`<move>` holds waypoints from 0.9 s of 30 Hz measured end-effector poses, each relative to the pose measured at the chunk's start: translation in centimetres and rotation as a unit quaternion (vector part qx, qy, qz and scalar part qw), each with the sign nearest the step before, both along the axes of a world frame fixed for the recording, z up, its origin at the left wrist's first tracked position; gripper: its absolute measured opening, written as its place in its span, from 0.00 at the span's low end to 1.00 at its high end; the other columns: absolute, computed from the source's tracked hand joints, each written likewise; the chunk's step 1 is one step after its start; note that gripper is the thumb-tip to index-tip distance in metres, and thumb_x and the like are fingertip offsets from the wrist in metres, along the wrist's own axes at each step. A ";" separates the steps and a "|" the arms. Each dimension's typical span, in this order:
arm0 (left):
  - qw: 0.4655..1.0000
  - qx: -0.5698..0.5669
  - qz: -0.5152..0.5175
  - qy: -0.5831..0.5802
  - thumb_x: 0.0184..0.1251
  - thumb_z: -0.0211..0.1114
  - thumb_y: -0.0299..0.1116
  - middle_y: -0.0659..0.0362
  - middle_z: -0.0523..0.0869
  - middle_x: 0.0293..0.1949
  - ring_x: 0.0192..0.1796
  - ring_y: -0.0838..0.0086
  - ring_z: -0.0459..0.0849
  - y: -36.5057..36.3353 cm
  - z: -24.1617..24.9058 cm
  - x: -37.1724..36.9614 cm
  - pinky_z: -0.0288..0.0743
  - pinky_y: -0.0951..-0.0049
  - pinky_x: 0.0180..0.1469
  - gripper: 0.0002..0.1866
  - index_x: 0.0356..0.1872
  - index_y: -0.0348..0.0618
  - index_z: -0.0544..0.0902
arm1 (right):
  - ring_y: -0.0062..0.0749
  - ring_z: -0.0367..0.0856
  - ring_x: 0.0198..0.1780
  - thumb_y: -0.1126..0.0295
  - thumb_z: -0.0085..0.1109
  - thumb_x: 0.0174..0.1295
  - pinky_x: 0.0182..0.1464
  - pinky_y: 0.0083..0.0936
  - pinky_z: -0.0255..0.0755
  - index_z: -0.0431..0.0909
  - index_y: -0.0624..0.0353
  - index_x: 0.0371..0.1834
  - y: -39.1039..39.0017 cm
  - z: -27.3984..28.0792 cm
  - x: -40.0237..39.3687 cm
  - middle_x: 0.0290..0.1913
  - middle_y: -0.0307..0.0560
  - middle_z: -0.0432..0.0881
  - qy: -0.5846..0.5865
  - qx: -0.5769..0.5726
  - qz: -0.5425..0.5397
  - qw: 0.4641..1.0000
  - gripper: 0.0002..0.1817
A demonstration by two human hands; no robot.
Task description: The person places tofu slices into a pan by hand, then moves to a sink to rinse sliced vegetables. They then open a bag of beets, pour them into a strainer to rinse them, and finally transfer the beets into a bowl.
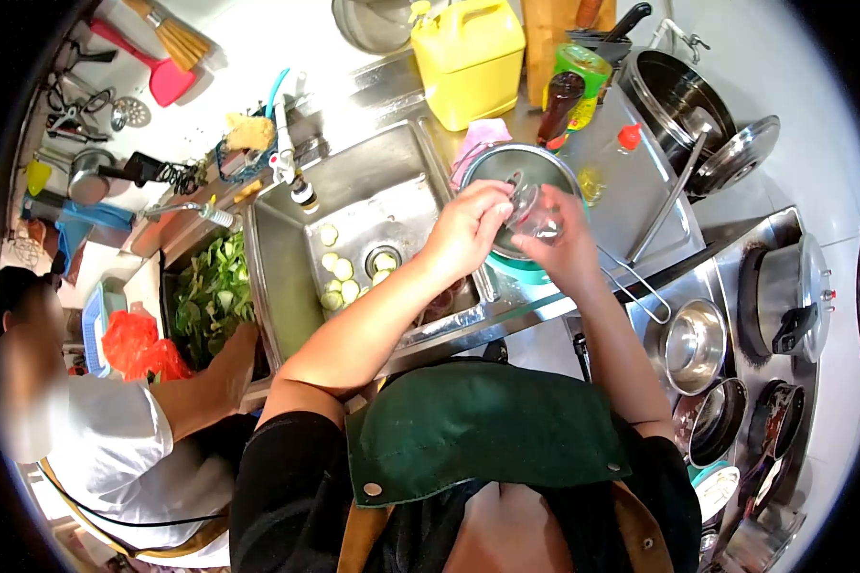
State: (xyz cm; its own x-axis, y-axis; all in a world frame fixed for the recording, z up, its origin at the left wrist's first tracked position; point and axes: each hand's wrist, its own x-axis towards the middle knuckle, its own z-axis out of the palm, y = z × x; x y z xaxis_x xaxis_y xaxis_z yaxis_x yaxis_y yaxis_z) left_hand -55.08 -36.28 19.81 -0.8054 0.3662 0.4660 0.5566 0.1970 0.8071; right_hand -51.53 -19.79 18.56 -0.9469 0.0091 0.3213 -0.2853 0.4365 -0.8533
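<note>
My right hand (562, 239) curls around a small clear container (537, 218) with reddish marks on it. Fingers of my left hand (470, 224) pinch at the container's upper left edge, by a small dark spot. Both hands are over a round metal bowl (535, 160), which they partly cover. A teal basin (518, 270) shows below the bowl's near rim. Left of my hands is the metal sink (368, 181), where several pale green vegetable slices (349, 290) lie around the drain. My left forearm crosses over the sink's near side.
A yellow jug (468, 67), a dark sauce bottle (559, 110) and a red-capped bottle (629, 138) stand behind the bowl. Pots and a pressure cooker (784, 301) are at the right. At the left, a person in white (115, 430) reaches toward leafy greens (212, 298).
</note>
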 end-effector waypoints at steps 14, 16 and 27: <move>0.987 -0.086 -0.111 0.075 0.52 0.61 0.30 0.47 0.73 0.44 0.50 0.54 0.71 -6.7 2.8 -2.2 0.64 0.62 0.52 0.13 0.37 0.36 0.71 | 0.37 0.75 0.45 0.71 0.66 0.41 0.46 0.26 0.69 0.62 0.63 0.48 -8.1 0.8 -4.0 0.41 0.54 0.75 -0.015 0.045 0.043 0.998 0.30; 0.995 0.005 -0.086 0.047 0.57 0.57 0.31 0.49 0.75 0.42 0.49 0.60 0.74 -7.2 0.5 -2.6 0.65 0.65 0.51 0.10 0.38 0.37 0.72 | 0.33 0.73 0.48 0.73 0.67 0.41 0.48 0.24 0.67 0.61 0.62 0.49 -9.3 0.0 -4.3 0.48 0.51 0.71 0.055 -0.097 0.041 0.993 0.31; 0.789 -0.537 -0.041 -0.295 0.49 0.55 0.31 0.45 0.81 0.27 0.33 0.55 0.81 -12.4 -34.1 1.8 0.75 0.60 0.37 0.09 0.22 0.38 0.81 | 0.37 0.70 0.53 0.63 0.68 0.42 0.54 0.31 0.66 0.57 0.59 0.58 -5.2 -0.1 0.1 0.54 0.54 0.66 -0.008 -0.273 -0.071 0.959 0.40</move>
